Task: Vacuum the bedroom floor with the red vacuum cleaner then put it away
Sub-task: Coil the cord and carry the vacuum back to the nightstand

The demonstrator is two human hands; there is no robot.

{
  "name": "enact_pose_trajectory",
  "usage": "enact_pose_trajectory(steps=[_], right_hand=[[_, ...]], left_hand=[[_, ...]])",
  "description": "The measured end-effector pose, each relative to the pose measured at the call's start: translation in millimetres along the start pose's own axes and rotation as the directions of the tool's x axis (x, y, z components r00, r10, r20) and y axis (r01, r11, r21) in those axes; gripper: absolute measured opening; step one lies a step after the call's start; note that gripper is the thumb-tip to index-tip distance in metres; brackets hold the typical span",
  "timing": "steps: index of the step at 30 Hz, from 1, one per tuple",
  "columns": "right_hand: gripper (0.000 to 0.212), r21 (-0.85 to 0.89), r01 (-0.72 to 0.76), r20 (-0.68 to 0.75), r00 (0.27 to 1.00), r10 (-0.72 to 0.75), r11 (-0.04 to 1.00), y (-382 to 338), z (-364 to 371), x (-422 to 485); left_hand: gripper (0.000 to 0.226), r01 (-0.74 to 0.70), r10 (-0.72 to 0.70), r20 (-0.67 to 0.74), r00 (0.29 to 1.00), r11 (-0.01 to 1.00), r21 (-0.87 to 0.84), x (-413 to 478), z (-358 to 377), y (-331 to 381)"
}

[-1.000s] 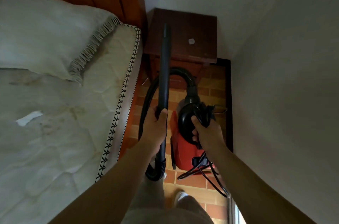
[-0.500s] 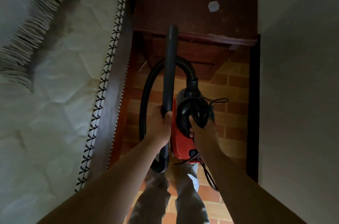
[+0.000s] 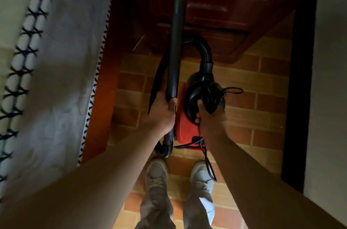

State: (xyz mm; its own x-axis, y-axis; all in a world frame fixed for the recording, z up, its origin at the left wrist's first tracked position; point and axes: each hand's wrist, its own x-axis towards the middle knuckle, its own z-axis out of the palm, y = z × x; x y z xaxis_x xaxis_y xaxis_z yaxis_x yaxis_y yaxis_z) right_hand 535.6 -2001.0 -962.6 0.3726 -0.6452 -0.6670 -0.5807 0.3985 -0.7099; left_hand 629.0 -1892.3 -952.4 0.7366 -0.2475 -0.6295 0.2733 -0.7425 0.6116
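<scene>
Head view: left hand [image 3: 163, 110] grips wand [image 3: 175, 41]; right hand [image 3: 210, 119] clutches cord [image 3: 212, 97], handle hidden, atop red vacuum cleaner [image 3: 185, 127].

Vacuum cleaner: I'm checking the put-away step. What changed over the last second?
The view tipped down and closed in on the nightstand: the pillow and wall socket left the frame, the shoes came in. The red vacuum cleaner was carried along toward it. Unchanged: the left hand grips the wand, the right hand grips the cleaner's handle and coiled cord; nothing let go.

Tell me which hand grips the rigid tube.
The left hand, curled round the black tube; the right hand grips the bundled cord atop the red vacuum cleaner.
</scene>
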Motion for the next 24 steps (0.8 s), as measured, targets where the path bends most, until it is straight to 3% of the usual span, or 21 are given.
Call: enact_pose_trajectory(steps=[6, 9, 12, 18, 21, 24], right_hand=[[0.018, -0.1, 0.054, -0.008, 0.998, -0.055, 0.993, 19, 18, 31], [0.022, -0.086, 0.049, -0.003, 0.999, -0.05, 0.995, 22, 18, 41], [0.012, -0.078, 0.042, -0.009, 0.999, -0.043, 0.996, 32, 18, 49], [0.022, -0.128, 0.012, -0.08, 0.997, -0.023, 0.992, 47, 28, 55], [0.044, -0.12, -0.031, -0.147, 0.989, 0.013, 0.992, 51, 33, 58], [0.043, -0.075, -0.041, -0.181, 0.983, 0.027, 0.996, 51, 41, 61]], left_hand=[[0.015, -0.026, 0.026, -0.018, 0.999, 1.0, 0.012, 32, 13, -8], [0.025, -0.018, 0.018, -0.018, 1.0, 1.0, 0.022, 47, 20, -12], [0.032, 0.022, -0.022, 0.006, 1.0, 1.0, 0.0, 55, 27, -17], [0.028, 0.0, 0.0, 0.006, 1.0, 1.0, -0.015, 69, 44, -30], [0.03, -0.002, 0.002, 0.015, 1.0, 1.0, 0.006, 75, 51, -35], [0.032, 0.011, -0.012, 0.032, 0.999, 1.0, 0.025, 81, 56, -40]])
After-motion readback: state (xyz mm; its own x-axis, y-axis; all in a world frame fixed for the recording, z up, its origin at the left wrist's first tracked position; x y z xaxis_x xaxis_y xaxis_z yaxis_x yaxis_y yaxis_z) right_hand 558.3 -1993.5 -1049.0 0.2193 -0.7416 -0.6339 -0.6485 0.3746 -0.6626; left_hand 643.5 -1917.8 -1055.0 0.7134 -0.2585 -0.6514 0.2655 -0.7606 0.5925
